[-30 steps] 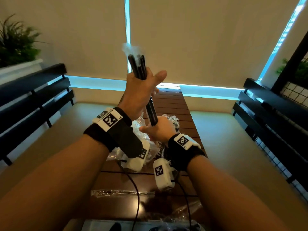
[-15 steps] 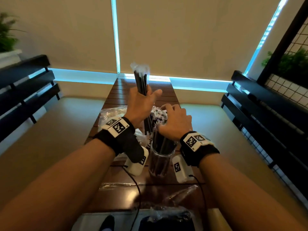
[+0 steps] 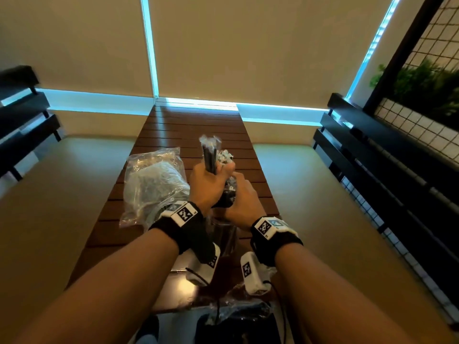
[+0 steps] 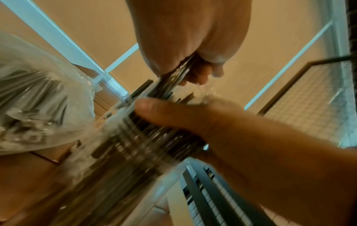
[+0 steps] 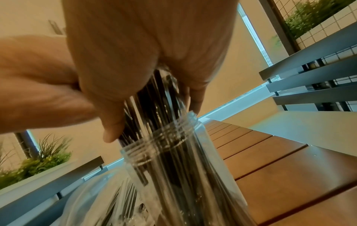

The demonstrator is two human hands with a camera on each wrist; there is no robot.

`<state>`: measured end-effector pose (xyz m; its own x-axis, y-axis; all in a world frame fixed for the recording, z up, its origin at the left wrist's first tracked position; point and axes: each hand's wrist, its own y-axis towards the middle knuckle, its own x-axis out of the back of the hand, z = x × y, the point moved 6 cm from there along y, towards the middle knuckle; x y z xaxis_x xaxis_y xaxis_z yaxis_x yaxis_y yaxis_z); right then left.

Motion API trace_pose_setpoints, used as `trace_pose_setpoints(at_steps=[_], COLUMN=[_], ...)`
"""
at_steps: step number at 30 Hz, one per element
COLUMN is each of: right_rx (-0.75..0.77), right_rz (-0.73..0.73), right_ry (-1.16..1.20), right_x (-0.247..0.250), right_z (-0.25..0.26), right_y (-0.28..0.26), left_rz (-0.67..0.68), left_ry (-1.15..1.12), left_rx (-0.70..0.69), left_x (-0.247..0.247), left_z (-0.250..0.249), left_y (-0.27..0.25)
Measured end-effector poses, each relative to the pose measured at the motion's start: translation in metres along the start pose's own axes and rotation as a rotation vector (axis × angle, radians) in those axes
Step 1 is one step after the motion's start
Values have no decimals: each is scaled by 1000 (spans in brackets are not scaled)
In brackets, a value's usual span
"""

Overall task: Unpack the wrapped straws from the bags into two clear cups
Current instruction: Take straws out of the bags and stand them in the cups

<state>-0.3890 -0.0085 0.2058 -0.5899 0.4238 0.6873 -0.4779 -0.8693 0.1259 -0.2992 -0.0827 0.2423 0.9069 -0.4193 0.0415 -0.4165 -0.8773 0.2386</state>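
Note:
My left hand (image 3: 211, 178) grips a small bundle of black wrapped straws (image 3: 209, 155) upright, their lower ends going down among the straws in a clear cup (image 3: 224, 235). The cup stands on the table just below both hands and holds many black straws (image 5: 154, 99). My right hand (image 3: 241, 197) curls round those straws above the cup's threaded rim (image 5: 160, 137), thumb (image 4: 170, 116) on one side, fingers (image 5: 195, 100) on the other. Left of the cup lies a clear bag (image 3: 154, 180) with more straws. A second cup is not in view.
The slatted wooden table (image 3: 193, 125) runs away from me, narrow, with pale bench seats and dark rails (image 3: 372, 155) on both sides. Crumpled clear plastic (image 3: 238, 309) lies at the near table edge. Plants (image 3: 427, 83) stand behind a grid at the right.
My left hand has lowered the straw bundle from high in the air down into the cup. My right hand left the bundle's lower end and took hold of the straws standing in the cup.

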Motion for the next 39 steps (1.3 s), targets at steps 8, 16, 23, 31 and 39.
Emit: trace_pose_setpoints(at_steps=[8,16,23,31,39], right_rx=[18,10,9,17,132], right_rz=[-74,-49,-30,8,-192], right_ry=[-25,-87,-103,-115,-343], right_x=[-10,-13,-10,-5,26], right_z=[-8,-6,-4,-1,42], right_y=[-2,-1,-4,-6,-8], left_rz=[133,-7,402,545,107], left_ry=[362,472,919,1139,447], left_rx=[-57,-460,-528,-438,-336], left_x=[4,15,-14,-11,55], left_z=[43,-34,-4,32,-19], left_y=[-16,-11,-16,-24,5])
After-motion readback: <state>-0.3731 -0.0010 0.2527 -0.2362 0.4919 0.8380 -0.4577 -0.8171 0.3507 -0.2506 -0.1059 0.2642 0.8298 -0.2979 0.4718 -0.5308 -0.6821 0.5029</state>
